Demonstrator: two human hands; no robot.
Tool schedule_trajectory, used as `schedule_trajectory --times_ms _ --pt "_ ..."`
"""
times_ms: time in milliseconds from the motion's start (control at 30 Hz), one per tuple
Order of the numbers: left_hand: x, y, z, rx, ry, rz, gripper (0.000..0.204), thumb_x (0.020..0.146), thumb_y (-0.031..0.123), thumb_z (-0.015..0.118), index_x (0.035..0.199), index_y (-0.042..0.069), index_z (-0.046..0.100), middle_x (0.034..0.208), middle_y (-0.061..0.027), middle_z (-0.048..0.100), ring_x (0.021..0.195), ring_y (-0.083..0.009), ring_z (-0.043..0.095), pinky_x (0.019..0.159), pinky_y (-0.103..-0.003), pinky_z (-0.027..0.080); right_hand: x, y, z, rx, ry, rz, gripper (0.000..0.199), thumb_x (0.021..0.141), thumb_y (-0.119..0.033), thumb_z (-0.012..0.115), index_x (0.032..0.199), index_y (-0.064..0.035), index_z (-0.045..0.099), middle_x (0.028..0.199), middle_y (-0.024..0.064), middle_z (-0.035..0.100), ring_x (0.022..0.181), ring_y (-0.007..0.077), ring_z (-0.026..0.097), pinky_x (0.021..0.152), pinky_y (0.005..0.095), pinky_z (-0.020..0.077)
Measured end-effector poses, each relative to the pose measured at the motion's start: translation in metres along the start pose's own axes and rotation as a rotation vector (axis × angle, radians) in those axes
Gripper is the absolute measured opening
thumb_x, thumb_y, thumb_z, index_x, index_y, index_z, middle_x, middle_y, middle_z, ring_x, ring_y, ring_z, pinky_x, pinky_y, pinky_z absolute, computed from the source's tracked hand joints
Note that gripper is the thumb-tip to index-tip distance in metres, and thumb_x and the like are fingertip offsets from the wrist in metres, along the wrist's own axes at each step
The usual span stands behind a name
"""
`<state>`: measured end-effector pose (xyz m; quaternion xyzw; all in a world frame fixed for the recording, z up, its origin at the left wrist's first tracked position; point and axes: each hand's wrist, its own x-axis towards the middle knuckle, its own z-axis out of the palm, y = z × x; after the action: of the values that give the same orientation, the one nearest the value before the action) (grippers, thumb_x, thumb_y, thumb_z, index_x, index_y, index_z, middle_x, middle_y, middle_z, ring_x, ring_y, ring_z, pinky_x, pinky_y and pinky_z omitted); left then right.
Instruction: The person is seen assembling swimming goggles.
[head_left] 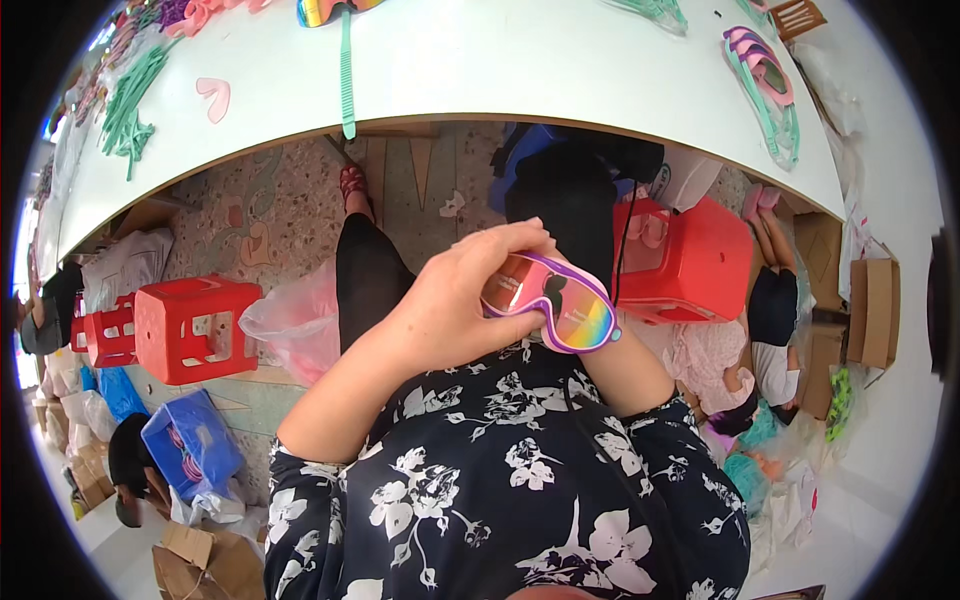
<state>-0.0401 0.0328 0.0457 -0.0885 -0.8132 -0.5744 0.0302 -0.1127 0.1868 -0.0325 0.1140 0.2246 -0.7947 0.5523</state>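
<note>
My left hand (pixel 440 300) is closed round one end of a pair of swim goggles (pixel 578 312) with a purple frame and rainbow mirrored lenses. Its thumb presses along the lower edge while the fingers reach over the top. The goggles are held above my lap, tilted toward the right. From the right, my right forearm (pixel 632 382) runs up behind the goggles. They cover my right hand, so its fingers do not show. On the white table (pixel 450 75) ahead lies another pair of mirrored goggles (pixel 335 10) with a green strap hanging to the edge.
Green straps (pixel 132 105) and a pink soft piece (pixel 213 98) lie on the table's left side, pink-purple goggles (pixel 765 75) on its right. Red stools stand left (pixel 195 328) and right (pixel 690 260). A blue crate (pixel 192 440) is at lower left. People sit at both sides.
</note>
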Motion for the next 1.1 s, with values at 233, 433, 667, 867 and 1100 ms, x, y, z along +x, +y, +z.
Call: schedule_trajectory --times_ms 233,433,667,867,1100 --pt "0.002 -0.011 0.004 0.153 0.023 0.152 0.089 0.068 0.019 0.087 0.143 0.003 0.043 0.142 -0.0189 0.051 0.128 -0.0348 0.053 0.107 -0.042 0.043 -0.025 -0.026 0.001 -0.572 -0.018 -0.341 0.032 0.088 -0.002 0.067 0.120 0.0014 0.064 0.109 0.0113 0.069 0.096 0.0170 0.068 0.084 0.0292 0.0566" --pt "-0.010 -0.053 0.011 0.093 0.057 -0.075 0.075 0.074 0.012 0.083 0.139 0.001 0.048 0.132 -0.0179 0.060 0.123 -0.0292 0.059 0.104 -0.037 0.045 -0.101 -0.123 -0.030 -0.876 0.389 -1.078 0.024 0.092 0.005 0.062 0.115 -0.0007 0.066 0.103 0.0091 0.070 0.093 0.0166 0.069 0.084 0.0308 0.0571" --pt "-0.029 -0.102 0.020 -0.130 0.121 -0.336 0.048 0.085 0.002 0.072 0.129 -0.001 0.054 0.115 -0.0141 0.068 0.104 -0.0201 0.067 0.092 -0.032 0.052 -0.198 -0.303 -0.036 -1.238 1.105 -1.583 0.020 0.092 -0.003 0.063 0.111 -0.0001 0.068 0.090 0.0017 0.069 0.074 0.0081 0.060 0.067 0.0228 0.0495" --pt "-0.011 -0.106 0.032 -0.128 0.128 -0.404 0.039 0.085 0.002 0.071 0.122 -0.003 0.059 0.109 -0.0127 0.070 0.100 -0.0184 0.069 0.089 -0.031 0.053 -0.181 -0.423 -0.057 -1.660 1.489 -1.497 0.024 0.088 -0.026 0.071 0.101 -0.0052 0.071 0.087 0.0116 0.072 0.076 0.0250 0.069 0.070 0.0366 0.0529" --pt "-0.005 -0.122 0.047 -0.080 0.106 -0.450 0.039 0.085 0.004 0.073 0.121 -0.003 0.061 0.109 -0.0133 0.070 0.099 -0.0190 0.070 0.087 -0.031 0.055 -0.135 -0.459 -0.079 -1.969 1.917 -0.906 0.029 0.090 -0.037 0.063 0.096 -0.0098 0.073 0.095 0.0157 0.071 0.091 0.0359 0.069 0.076 0.0474 0.0547"
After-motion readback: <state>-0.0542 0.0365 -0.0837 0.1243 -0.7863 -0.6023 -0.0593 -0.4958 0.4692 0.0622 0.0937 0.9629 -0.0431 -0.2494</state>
